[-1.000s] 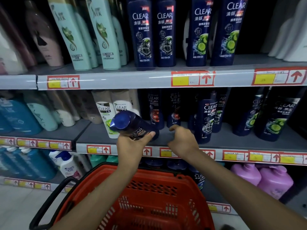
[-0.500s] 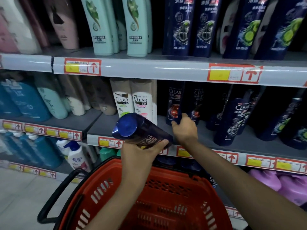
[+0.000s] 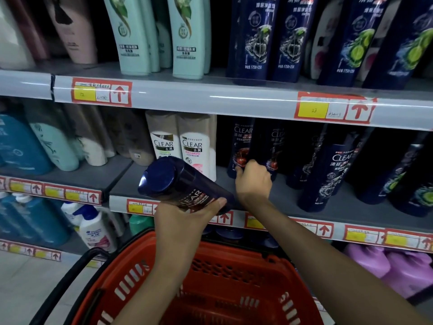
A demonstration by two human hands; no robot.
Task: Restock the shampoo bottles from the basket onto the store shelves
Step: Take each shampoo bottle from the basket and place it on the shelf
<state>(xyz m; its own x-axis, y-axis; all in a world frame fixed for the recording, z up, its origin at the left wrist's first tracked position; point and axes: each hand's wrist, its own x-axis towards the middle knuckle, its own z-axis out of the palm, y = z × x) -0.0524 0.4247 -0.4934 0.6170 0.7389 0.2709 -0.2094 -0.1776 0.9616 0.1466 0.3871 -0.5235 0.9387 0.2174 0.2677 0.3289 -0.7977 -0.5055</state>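
Your left hand [image 3: 180, 221] has its grip closed around a dark blue CLEAR shampoo bottle [image 3: 185, 186], held tilted on its side above the red basket [image 3: 225, 285], with the cap end pointing up and left toward you and the base hidden behind your thumb and palm. The bottle hangs just in front of the middle shelf [image 3: 281, 198], covering part of the price strip.

Your right hand [image 3: 254, 179] reaches onto that shelf, fingers wrapped around the lower part of a dark CLEAR bottle with a red motif [image 3: 241, 146] standing in the front row; your fingertips are out of sight behind it, so the grip reads as closed on it only from the knuckles.

The basket's near rim is cut off by the frame, and your forearms cover much of its inside, so you cannot tell whether bottles remain there. The bottles deeper on the middle shelf sit in shadow, with labels hard to read.
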